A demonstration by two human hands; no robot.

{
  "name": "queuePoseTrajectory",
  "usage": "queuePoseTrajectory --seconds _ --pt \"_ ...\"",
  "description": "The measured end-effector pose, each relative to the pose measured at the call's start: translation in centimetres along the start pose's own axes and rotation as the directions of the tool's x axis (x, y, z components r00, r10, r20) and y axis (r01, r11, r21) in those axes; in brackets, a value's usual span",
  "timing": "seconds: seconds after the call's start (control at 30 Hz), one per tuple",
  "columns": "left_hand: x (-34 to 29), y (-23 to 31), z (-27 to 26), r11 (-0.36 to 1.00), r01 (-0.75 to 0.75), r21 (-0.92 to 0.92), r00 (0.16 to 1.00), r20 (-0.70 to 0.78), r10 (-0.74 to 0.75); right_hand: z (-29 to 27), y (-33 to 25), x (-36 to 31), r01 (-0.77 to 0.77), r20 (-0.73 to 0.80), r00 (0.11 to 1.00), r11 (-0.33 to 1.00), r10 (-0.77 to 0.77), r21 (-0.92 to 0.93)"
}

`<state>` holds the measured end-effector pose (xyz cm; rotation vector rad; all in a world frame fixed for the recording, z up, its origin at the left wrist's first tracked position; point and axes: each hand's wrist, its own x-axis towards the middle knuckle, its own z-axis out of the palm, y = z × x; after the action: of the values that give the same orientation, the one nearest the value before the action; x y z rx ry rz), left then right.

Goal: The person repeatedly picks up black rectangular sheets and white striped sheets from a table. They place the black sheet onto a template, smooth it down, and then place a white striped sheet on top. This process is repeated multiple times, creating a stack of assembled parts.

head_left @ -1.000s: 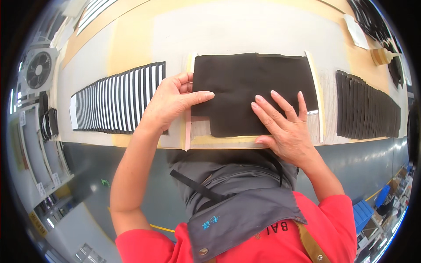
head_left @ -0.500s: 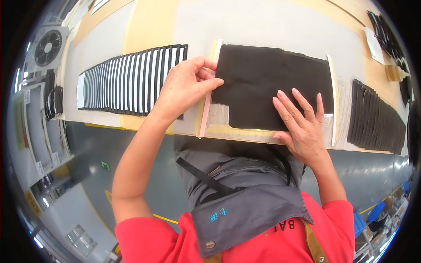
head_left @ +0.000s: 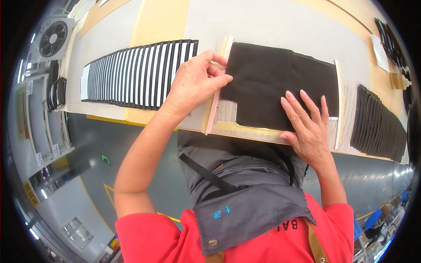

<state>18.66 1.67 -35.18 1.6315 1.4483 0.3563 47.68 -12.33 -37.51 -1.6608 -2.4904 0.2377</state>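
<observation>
A black, flat sheet of fabric-like material (head_left: 263, 83) lies on the worktable between two raised, pale strips. It has a notch at its lower left corner. My left hand (head_left: 193, 81) is at its left edge, beside the pinkish left strip (head_left: 214, 107), with fingers curled and the thumb tip on the sheet's edge in a pinch. Flat on the lower right part of the sheet rests my right hand (head_left: 310, 129), fingers spread. Close to that hand runs the right strip (head_left: 338, 101).
Left of the sheet lies an overlapping row of black-and-white striped pieces (head_left: 136, 74). A fanned stack of black pieces (head_left: 378, 125) sits to the right. Farther right are a small bottle (head_left: 399, 81) and a white sheet (head_left: 379, 52). A fan (head_left: 53, 38) stands at far left.
The whole bench scene has shifted slightly to the right in view. Both hands keep nearly the same places on the black sheet.
</observation>
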Motion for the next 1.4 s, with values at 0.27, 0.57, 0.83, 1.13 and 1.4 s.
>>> queuePoseTrajectory --seconds 0.27,0.57,0.83,1.13,1.4 --pt "-0.11 0.2 -0.02 0.999 -0.022 0.033 1.0 -0.004 0.022 0.01 0.09 -0.11 0.007 0.007 1.0 1.0 -0.006 -0.018" --pt "-0.14 0.27 -0.11 0.999 -0.034 0.042 0.999 0.0 0.034 0.09 0.13 -0.1 0.009 0.01 1.0 1.0 -0.009 -0.021" --pt "-0.09 0.19 -0.15 0.997 -0.046 0.057 0.999 0.005 0.046 0.22 0.15 -0.19 0.006 0.014 1.0 1.0 -0.005 -0.026" --pt "-0.18 0.25 -0.13 0.996 -0.065 0.066 0.998 0.006 0.065 0.21 0.12 -0.16 0.009 0.014 1.0 1.0 -0.009 -0.028" --pt "-0.31 0.61 -0.08 0.99 -0.094 0.104 0.995 -0.001 0.095 0.13 0.08 -0.11 0.009 0.016 1.0 1.0 -0.009 -0.023"
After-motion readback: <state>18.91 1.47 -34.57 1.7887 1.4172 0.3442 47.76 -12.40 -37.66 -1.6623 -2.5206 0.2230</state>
